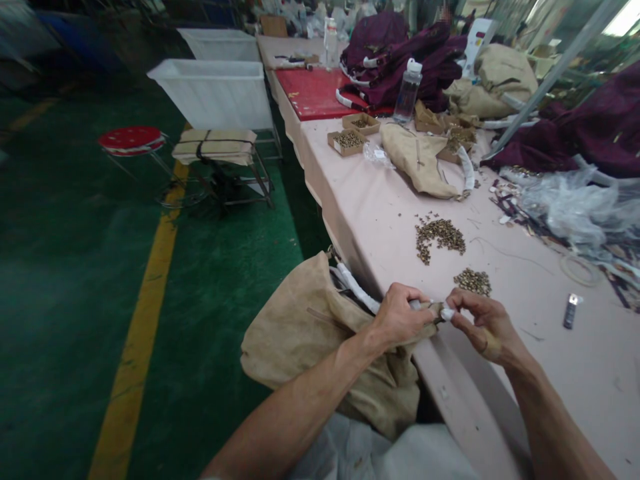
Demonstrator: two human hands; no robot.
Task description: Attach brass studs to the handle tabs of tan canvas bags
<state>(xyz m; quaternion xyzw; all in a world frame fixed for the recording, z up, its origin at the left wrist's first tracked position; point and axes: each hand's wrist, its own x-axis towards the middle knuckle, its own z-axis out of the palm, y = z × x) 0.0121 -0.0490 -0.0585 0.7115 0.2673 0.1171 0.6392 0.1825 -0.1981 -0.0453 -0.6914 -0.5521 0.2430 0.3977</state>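
Observation:
A tan bag (295, 320) hangs over the near edge of the table, partly across my lap. Its handle (357, 288) is wrapped in white. My left hand (406, 313) is closed on the strap end of the bag at the table edge. Opposite it, my right hand (480, 323) pinches a small white wrapping (447, 313) at the tip of that strap, thumb against forefinger. Just beyond my hands lie a small heap of brass-coloured studs (473, 281) and a larger pile of small metal pieces (440, 239).
Another tan bag (415, 160) lies farther up the table, near open boxes of metal pieces (347, 141). A lighter (570, 312) is at the right, below plastic bags (575, 207). Purple bags (400, 50) and a bottle (408, 90) stand behind. A red stool (131, 140) and white bins (215, 93) are left.

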